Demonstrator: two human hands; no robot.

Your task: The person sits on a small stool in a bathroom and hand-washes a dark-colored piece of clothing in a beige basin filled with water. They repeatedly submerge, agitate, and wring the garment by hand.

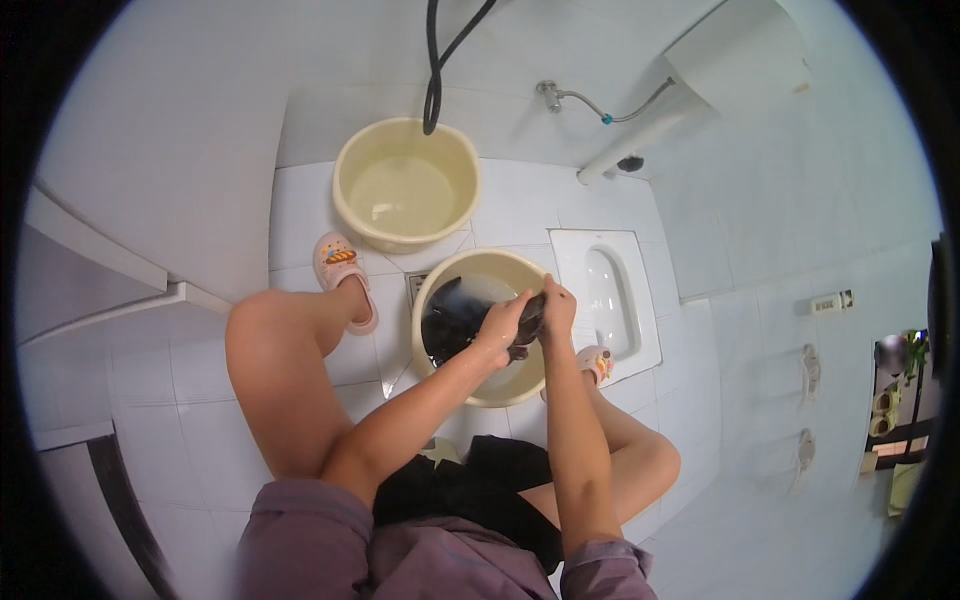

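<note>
Between my knees stands a cream plastic basin point(431, 290) with water and a wet black cloth point(455, 318) in it. My left hand point(503, 325) is closed on a bunched part of this dark cloth over the basin's right half. Close beside it, my right hand point(556, 308) grips the same bunch near the right rim. The cloth looks like a garment, but its kind cannot be made out. Part of it hangs below my left hand, and the rest lies in the water on the left side.
A second cream basin point(345, 205) with water stands farther off, under a hanging black hose point(433, 85). A white squat toilet point(645, 335) is set in the floor at the right. A wall valve point(549, 95) with a flexible pipe is at the back. A floor drain point(416, 284) lies beside the near basin.
</note>
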